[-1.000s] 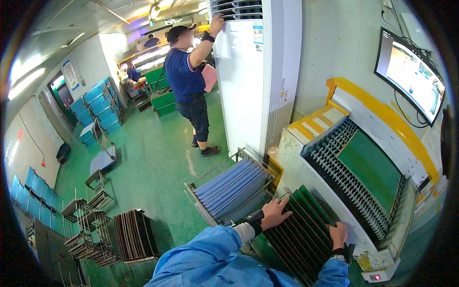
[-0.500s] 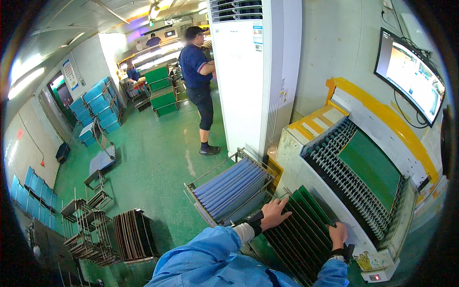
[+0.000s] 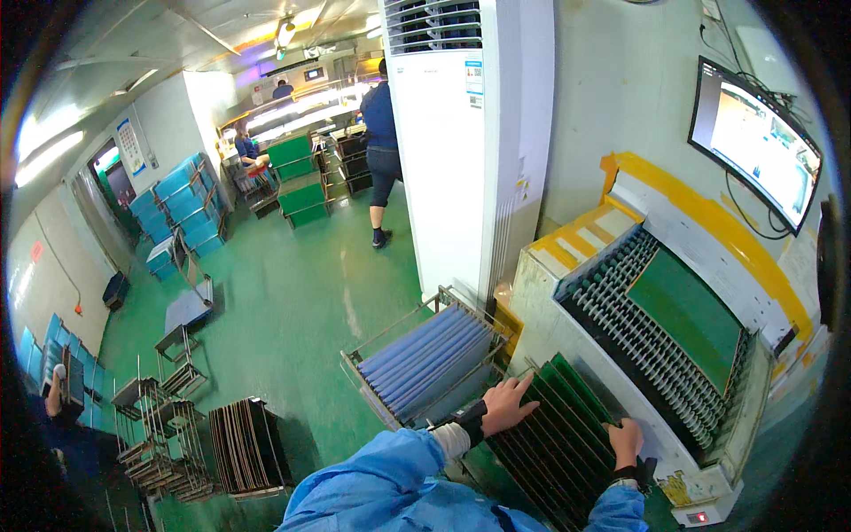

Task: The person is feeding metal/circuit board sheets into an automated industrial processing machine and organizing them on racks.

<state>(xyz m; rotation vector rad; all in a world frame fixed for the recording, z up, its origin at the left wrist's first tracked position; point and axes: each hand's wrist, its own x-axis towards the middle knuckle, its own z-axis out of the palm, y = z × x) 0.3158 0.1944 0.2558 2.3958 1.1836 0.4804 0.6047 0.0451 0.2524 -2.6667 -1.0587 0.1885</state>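
A rack of thin green panels [image 3: 550, 443] stands upright at the lower right, in front of me. My left hand [image 3: 507, 408] lies over the rack's far left corner, fingers spread and touching the panel edges. At the right end of the row, my right hand [image 3: 625, 441] has its fingers curled at the edge of a green panel [image 3: 581, 390]; its fingertips are partly hidden. Beside the rack, another green panel [image 3: 687, 306] lies flat on the rollers of a conveyor machine [image 3: 612, 341].
A wire rack of blue panels [image 3: 425, 355] stands left of my hands, below a tall white air conditioner [image 3: 443, 168]. Panel racks [image 3: 248, 443] and metal frames [image 3: 168, 434] are at lower left. Co-workers stand or sit farther off; one person's hand [image 3: 56, 390] shows at the left edge.
The standing co-worker has walked farther away and is now partly behind the air conditioner. A person with a panel rack has come in at the left edge. My hands have barely moved.
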